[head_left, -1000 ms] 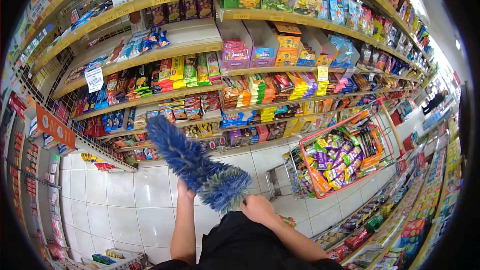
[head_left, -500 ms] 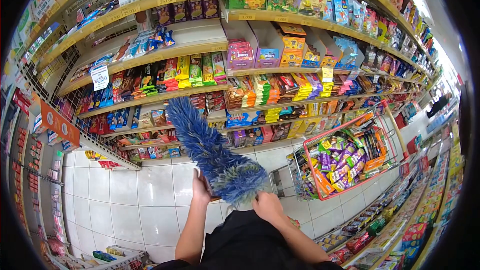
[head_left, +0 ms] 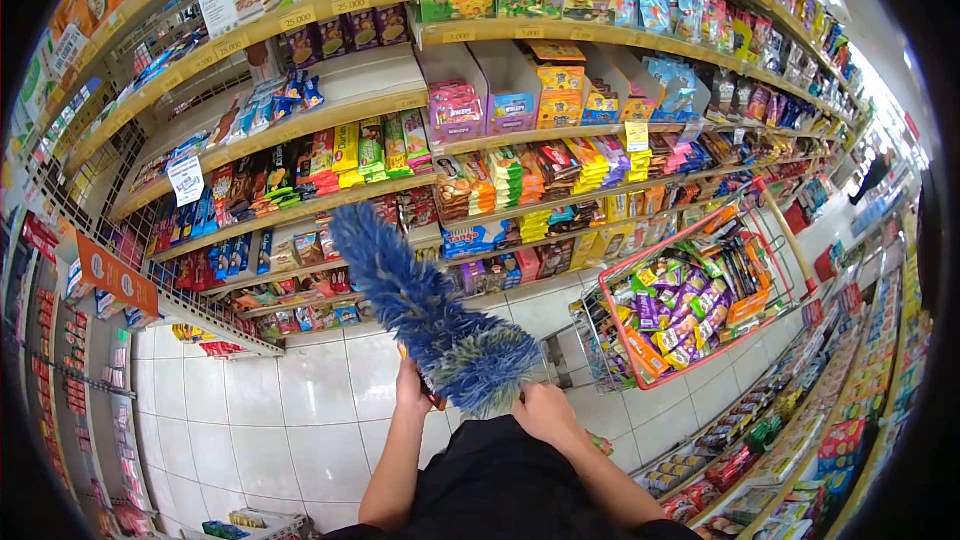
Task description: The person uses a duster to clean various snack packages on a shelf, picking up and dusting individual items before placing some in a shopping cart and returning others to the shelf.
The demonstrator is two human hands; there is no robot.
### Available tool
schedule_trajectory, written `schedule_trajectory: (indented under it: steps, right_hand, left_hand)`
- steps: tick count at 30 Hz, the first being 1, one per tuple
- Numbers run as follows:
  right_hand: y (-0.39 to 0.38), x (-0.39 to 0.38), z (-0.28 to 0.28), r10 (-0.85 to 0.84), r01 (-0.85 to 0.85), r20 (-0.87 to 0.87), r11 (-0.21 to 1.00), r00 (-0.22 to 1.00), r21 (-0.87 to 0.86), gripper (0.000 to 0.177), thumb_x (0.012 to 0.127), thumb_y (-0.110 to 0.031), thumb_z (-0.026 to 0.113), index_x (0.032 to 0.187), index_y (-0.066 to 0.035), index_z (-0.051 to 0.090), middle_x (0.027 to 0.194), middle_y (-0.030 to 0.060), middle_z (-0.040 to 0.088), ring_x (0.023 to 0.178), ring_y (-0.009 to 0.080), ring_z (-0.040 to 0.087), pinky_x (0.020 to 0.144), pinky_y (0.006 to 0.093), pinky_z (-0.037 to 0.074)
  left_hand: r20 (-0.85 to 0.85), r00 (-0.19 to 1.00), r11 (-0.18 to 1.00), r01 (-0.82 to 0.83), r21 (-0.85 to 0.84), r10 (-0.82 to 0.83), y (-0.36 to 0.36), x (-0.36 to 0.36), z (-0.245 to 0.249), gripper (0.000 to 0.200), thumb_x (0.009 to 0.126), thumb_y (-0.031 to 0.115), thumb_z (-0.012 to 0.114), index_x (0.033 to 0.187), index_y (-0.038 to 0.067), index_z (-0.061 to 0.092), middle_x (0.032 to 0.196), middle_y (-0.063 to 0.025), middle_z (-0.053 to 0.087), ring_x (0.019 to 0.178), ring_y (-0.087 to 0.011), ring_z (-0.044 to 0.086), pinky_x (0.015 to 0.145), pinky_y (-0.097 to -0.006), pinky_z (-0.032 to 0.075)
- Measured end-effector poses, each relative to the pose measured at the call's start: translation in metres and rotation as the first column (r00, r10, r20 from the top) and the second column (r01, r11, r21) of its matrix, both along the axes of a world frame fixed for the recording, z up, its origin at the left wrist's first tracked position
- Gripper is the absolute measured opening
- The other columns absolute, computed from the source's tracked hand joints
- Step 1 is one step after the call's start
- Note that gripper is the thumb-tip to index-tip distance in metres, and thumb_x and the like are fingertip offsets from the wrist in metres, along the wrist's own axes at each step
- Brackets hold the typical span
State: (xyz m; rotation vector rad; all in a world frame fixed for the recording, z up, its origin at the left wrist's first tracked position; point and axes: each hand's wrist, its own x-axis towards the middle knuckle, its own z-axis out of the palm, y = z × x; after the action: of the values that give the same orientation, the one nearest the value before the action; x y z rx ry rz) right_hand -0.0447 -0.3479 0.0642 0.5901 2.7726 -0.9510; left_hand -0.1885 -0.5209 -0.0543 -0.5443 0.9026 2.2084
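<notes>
A fluffy blue duster (head_left: 405,290) with a paler, greenish end slants across the middle of the view, in front of the lower shelves. My right hand (head_left: 545,412) is closed at its near end, with the handle hidden. Left of the duster, my left hand (head_left: 412,388) is closed around a small dark and orange packet (head_left: 432,395), which the duster partly covers.
Shelves of snack bars (head_left: 365,152) and boxes curve across the front. A red-rimmed cart (head_left: 655,383) full of packets stands to the right on white floor tiles (head_left: 320,390). More shelves line both sides, with a wire basket (head_left: 262,530) at bottom left.
The view has shifted slightly, so shelves and cart appear moved left. The packet in my left hand shows more now. Both hands keep their hold.
</notes>
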Motion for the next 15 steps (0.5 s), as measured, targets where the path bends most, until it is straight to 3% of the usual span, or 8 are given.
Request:
schedule_trajectory:
  steps: [3, 4, 6, 9, 12, 13, 15]
  right_hand:
    - [0.001, -0.008, -0.007, -0.01, 0.01, 0.002, 1.0, 1.0, 0.029, 0.025, 0.078, -0.021, 0.054, 0.081, 0.004, 0.059, 0.074, 0.0262, 0.06, 0.075, 0.0433, 0.058, 0.071, 0.0501, 0.046]
    - [0.001, -0.009, -0.011, -0.042, 0.043, -0.007, 0.999, 0.999, 0.021, 0.025, 0.078, -0.021, 0.055, 0.081, 0.003, 0.06, 0.074, 0.0263, 0.06, 0.075, 0.0433, 0.058, 0.071, 0.0502, 0.046]
    - [0.004, -0.014, -0.014, -0.094, 0.095, -0.03, 0.995, 0.995, 0.011, 0.025, 0.077, -0.021, 0.055, 0.081, 0.003, 0.06, 0.074, 0.0264, 0.06, 0.074, 0.0431, 0.059, 0.071, 0.0504, 0.046]
    - [0.006, -0.006, -0.014, -0.08, 0.081, -0.036, 0.997, 0.996, 0.021, 0.03, 0.081, -0.026, 0.054, 0.08, 0.003, 0.062, 0.073, 0.0257, 0.061, 0.073, 0.0421, 0.06, 0.07, 0.0496, 0.047]
    - [0.005, 0.007, -0.007, 0.091, -0.091, -0.005, 0.995, 0.996, 0.042, 0.032, 0.082, -0.028, 0.054, 0.079, 0.003, 0.061, 0.073, 0.026, 0.061, 0.073, 0.0426, 0.06, 0.07, 0.0504, 0.047]
    - [0.003, 0.007, -0.002, 0.108, -0.109, 0.027, 0.993, 0.994, 0.042, 0.033, 0.083, -0.029, 0.053, 0.079, 0.003, 0.061, 0.074, 0.0263, 0.061, 0.073, 0.043, 0.06, 0.07, 0.0508, 0.047]
    - [-0.004, 0.002, 0.005, 0.133, -0.137, 0.088, 0.99, 0.987, 0.041, 0.035, 0.084, -0.03, 0.052, 0.079, 0.003, 0.061, 0.075, 0.0269, 0.061, 0.074, 0.0437, 0.059, 0.07, 0.0515, 0.047]
  left_hand:
    - [-0.212, 0.975, 0.988, 0.036, -0.152, -0.068, 0.012, 0.006, 0.002, 0.026, 0.091, 0.021, 0.048, 0.112, 0.006, 0.052, 0.096, -0.0067, 0.061, 0.081, -0.0201, 0.062, 0.068, -0.0358, 0.053]
    - [-0.178, 0.979, 0.957, 0.042, -0.286, -0.096, 0.013, 0.006, -0.005, 0.025, 0.09, 0.017, 0.05, 0.113, 0.008, 0.05, 0.089, -0.0047, 0.06, 0.073, -0.0175, 0.06, 0.064, -0.0343, 0.052]
    - [-0.323, 0.935, 0.971, 0.073, -0.228, -0.146, 0.006, 0.0, -0.01, 0.026, 0.091, 0.023, 0.051, 0.112, 0.008, 0.051, 0.094, -0.0037, 0.059, 0.078, -0.0149, 0.059, 0.063, -0.0335, 0.05]
    - [-0.085, 0.995, 0.996, 0.052, 0.066, -0.046, -0.015, -0.018, -0.019, 0.023, 0.091, 0.032, 0.052, 0.103, 0.013, 0.054, 0.087, -0.0006, 0.058, 0.076, -0.0115, 0.057, 0.061, -0.0251, 0.045]
    - [-0.11, 0.971, 0.974, -0.2, 0.11, 0.212, -0.013, -0.022, 0.018, 0.027, 0.092, 0.024, 0.043, 0.112, 0.008, 0.053, 0.104, -0.012, 0.061, 0.096, -0.0242, 0.059, 0.082, -0.0392, 0.05]
    - [-0.004, 0.986, 0.932, -0.156, 0.326, 0.167, -0.023, -0.035, -0.014, 0.035, 0.092, 0.024, 0.037, 0.116, 0.004, 0.051, 0.114, -0.0145, 0.058, 0.102, -0.0277, 0.058, 0.089, -0.0433, 0.046]
    - [-0.09, 0.961, 0.914, -0.215, 0.345, 0.26, -0.015, -0.028, 0.027, 0.041, 0.092, 0.029, 0.035, 0.118, 0.002, 0.051, 0.115, -0.0141, 0.058, 0.101, -0.0296, 0.057, 0.091, -0.0432, 0.044]
